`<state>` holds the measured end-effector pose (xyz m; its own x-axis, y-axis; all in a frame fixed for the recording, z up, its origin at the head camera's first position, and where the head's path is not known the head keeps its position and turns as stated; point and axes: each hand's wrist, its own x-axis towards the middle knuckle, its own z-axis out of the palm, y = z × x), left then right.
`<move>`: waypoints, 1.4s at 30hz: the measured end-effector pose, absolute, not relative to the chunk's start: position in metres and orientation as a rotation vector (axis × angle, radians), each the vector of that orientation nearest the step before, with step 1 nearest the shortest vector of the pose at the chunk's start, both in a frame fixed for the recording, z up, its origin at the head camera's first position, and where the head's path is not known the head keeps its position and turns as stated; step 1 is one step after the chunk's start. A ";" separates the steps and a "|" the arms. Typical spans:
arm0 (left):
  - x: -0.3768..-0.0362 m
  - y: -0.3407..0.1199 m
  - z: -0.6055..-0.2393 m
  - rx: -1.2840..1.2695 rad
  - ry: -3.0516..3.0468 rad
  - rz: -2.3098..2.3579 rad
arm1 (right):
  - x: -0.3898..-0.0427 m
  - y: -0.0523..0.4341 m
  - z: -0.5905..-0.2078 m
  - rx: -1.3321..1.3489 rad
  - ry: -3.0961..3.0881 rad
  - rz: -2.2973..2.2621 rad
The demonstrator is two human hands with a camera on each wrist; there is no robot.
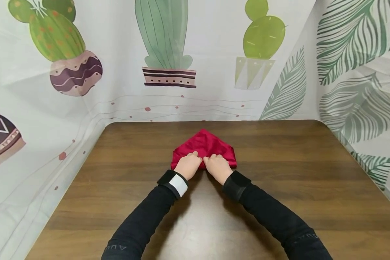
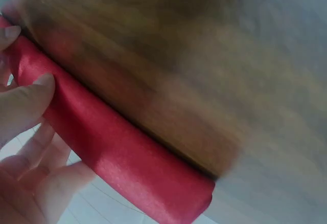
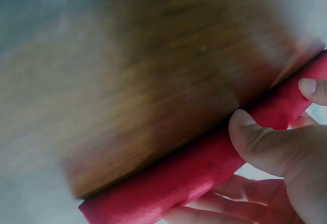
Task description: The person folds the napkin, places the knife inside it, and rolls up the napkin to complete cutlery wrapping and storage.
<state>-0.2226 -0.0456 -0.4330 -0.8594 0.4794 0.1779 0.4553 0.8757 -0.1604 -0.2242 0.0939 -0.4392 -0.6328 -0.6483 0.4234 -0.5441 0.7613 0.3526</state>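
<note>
One red cloth (image 1: 204, 146) lies on the brown wooden worktop (image 1: 279, 173), a little beyond its middle and well apart from every edge. Its far part forms a triangle whose single tip points away from the person, toward the backdrop, while its near edge is rolled into a tube whose long axis runs left to right across the worktop. Two hands work that rolled edge side by side, almost touching each other at the middle of the cloth. The left hand (image 1: 188, 165) grips the roll with its thumb (image 2: 25, 98) pressed on top and its fingers curled beneath, as the left wrist view shows; there the red tube (image 2: 127, 157) runs diagonally from the upper left to a folded end at the lower right, with the blurred wood grain behind it. The right hand (image 1: 218, 167) holds the same roll in the mirrored way, its thumb (image 3: 255, 142) bearing on the top of the tube and its fingers wrapped under it; in the right wrist view the tube (image 3: 168, 188) slants from the lower left up to the right. Both forearms wear black sleeves, and the left wrist carries a black band with one white patch (image 1: 178, 185). Behind the worktop hangs a pale printed backdrop (image 1: 214, 54) showing potted cacti in the middle and left and green leaf fronds on the right.
</note>
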 end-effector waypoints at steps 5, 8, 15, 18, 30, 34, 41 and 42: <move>-0.219 -0.043 -0.431 -0.633 -2.848 0.136 | -0.228 0.092 -0.437 0.925 -2.517 -0.275; -0.221 -0.042 -0.431 -0.605 -2.902 0.122 | -0.228 0.093 -0.438 0.920 -2.545 -0.275; -0.225 -0.040 -0.431 -0.546 -2.962 0.107 | -0.231 0.090 -0.442 0.861 -2.584 -0.281; -0.223 -0.038 -0.433 -0.519 -2.908 0.122 | -0.233 0.088 -0.442 0.885 -2.628 -0.263; -0.225 -0.036 -0.430 -0.620 -2.926 0.303 | -0.227 0.085 -0.435 0.908 -2.689 -0.350; -0.228 -0.041 -0.429 -0.708 -2.907 0.337 | -0.225 0.079 -0.445 0.818 -2.568 -0.355; -0.223 -0.042 -0.425 -0.903 -2.838 0.253 | -0.282 0.086 -0.516 0.879 -2.477 -0.266; -0.224 -0.043 -0.425 -0.923 -2.839 0.240 | -0.283 0.088 -0.518 0.884 -2.449 -0.262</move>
